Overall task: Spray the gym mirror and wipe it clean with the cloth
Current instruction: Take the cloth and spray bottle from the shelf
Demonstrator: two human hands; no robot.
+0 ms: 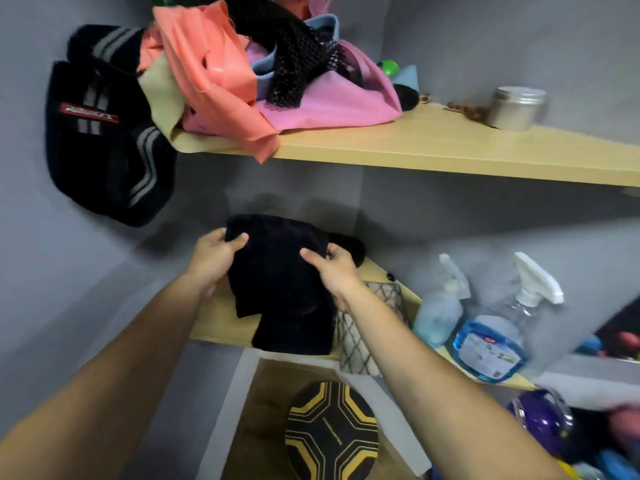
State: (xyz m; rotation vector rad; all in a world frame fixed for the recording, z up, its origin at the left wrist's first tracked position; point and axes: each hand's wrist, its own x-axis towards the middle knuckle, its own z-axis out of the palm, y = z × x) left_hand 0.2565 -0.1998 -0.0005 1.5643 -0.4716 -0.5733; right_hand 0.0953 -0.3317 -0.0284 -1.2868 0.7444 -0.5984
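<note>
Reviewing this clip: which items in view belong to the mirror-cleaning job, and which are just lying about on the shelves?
Belongs to the job:
- black cloth, gripped by the left hand and right hand
- spray bottle of blue liquid on the lower shelf

Just lying about:
- pile of coloured fabric
- metal tin
- black-and-yellow ball
- pale blue bottle

The room was a narrow corner with grey walls (485, 39), which met in the upper middle of the frame. Two shelves of light wood were fixed into this corner: the upper shelf (450, 150) ran from the centre to the right edge, and the lower shelf (221, 327) stood below it, in the middle of the frame. At the bottom centre a brown floor (256, 420) was visible. The light was soft and even.
</note>
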